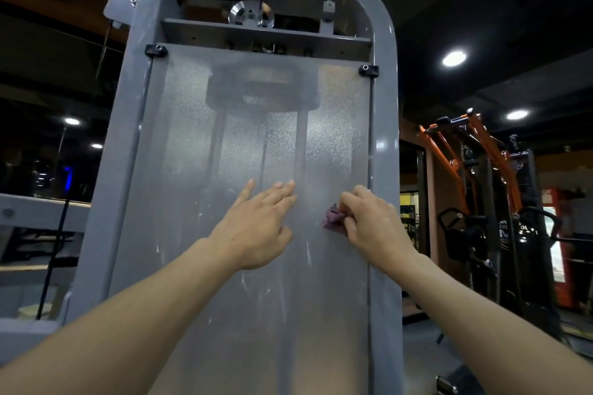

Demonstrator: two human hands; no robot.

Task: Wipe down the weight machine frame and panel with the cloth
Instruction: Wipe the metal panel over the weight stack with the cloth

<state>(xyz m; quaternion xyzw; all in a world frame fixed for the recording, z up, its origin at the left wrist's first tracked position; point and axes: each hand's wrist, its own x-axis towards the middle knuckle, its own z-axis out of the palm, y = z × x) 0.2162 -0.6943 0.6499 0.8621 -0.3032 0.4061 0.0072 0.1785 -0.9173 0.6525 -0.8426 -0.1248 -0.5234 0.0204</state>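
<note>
Our right hand (373, 223) has its grip bunched around the cloth (333, 218) against the panel (256, 144), whose long unwiped stretch runs straight up from that grip, while our left hand (256, 228) rests flat beside it, holding nothing.

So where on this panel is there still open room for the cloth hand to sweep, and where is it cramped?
Open: the panel above both hands up to the two black clips, and the stretch below between the forearms. Cramped: the strip between the left hand and the right hand holding the cloth, and the right frame edge.
</note>
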